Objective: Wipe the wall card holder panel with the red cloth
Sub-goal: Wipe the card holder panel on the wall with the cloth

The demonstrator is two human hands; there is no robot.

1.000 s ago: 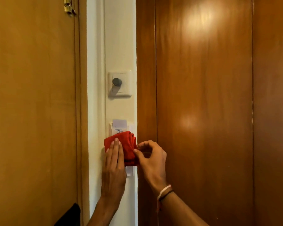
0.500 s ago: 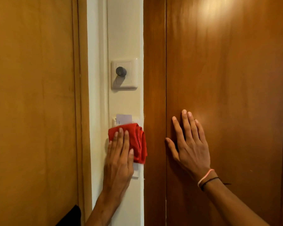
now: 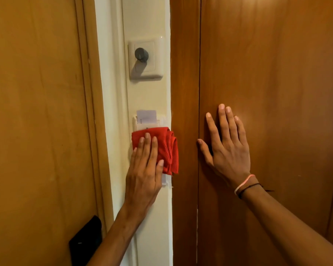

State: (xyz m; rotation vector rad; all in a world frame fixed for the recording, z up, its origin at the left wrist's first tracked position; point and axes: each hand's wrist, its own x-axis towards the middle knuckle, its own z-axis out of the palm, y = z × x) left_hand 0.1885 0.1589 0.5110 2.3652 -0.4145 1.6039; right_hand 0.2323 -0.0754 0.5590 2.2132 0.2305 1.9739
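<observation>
We are in the middle of the wipe, as we judge it. Our left hand (image 3: 145, 169) lies flat, fingers together and extended, pressing the folded red cloth (image 3: 162, 148) against the white wall card holder panel (image 3: 161, 121) on the narrow cream strip of wall (image 3: 148, 20). The cloth covers the panel's middle and lower face; only the panel's top edge, a sliver at its bottom right corner and the white key card (image 3: 146, 115) standing in its slot show. Whether the covered face is clean we cannot tell, and the top edge around the card looks not yet reached.

Our right hand (image 3: 227, 148) holds nothing: it rests open, fingers spread, flat on the glossy reddish-brown wooden panel (image 3: 267, 64), well apart from the cloth.

Room is tight sideways. The cloth's bunched folds overhang the strip's right edge, touching the brown wooden trim (image 3: 185, 73), and the strip's left edge meets the tan wooden door frame (image 3: 88, 93). Upward, the card blocks a clean stroke, with the white switch plate with a dark round knob (image 3: 145, 58) higher up. Downward, the strip is bare except for our own forearm.
</observation>
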